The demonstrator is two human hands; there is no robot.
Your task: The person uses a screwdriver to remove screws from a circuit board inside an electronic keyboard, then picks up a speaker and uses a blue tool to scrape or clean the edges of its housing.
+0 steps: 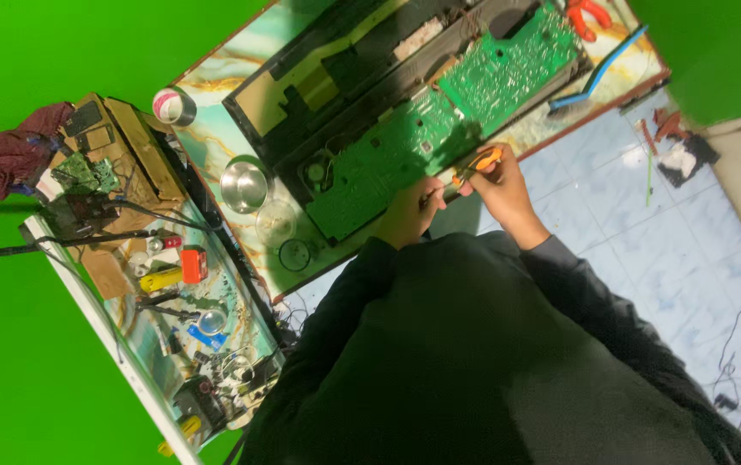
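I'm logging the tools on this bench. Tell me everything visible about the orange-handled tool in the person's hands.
The orange-handled tool looks like a small screwdriver: a glossy orange plastic grip with dark parts, its tip too small to make out. It lies tilted over the near edge of the green circuit board, pointing toward the left hand. The right hand grips its handle, and the left hand's fingers meet it near the tip.

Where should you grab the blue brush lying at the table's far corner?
Probably by the long blue handle. It sticks out free toward the table's corner, so come from that end. The bristle head lies close beside the green circuit board.
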